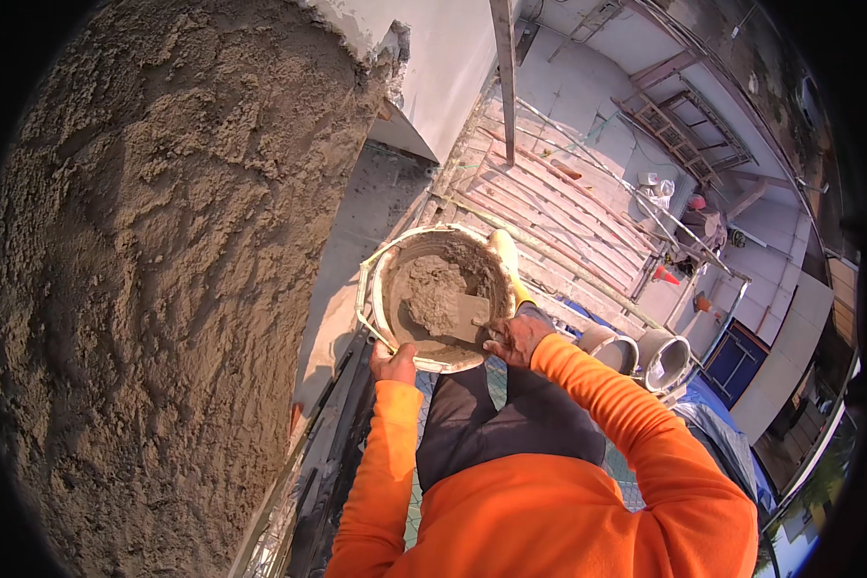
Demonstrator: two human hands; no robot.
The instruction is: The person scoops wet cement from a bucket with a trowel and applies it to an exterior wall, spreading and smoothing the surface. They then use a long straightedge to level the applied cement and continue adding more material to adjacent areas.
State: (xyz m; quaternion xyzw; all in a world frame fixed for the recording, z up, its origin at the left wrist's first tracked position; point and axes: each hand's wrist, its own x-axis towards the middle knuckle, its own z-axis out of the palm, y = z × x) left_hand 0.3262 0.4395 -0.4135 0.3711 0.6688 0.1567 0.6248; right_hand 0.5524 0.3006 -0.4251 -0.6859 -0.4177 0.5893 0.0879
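Note:
A round bucket [453,365], its rim crusted with mortar, is in front of me above my legs. Wet grey-brown mortar [432,294] lies heaped inside it. My left hand [395,364] is closed on the near left of the rim, beside the pale bail handle [363,299]. Over the near right of the rim, my right hand [517,339] is closed on a trowel. The flat trowel blade [472,316] rests against the mortar in the bucket; its grip is hidden by my fingers.
To the left rises a wall [164,241] coated with rough mortar. Two more buckets [665,360] stand to my right by blue sheeting. A yellow boot [505,258] shows past the bucket. Beyond lie scaffold planks [559,212], metal rails and a lower floor with orange cones [665,275].

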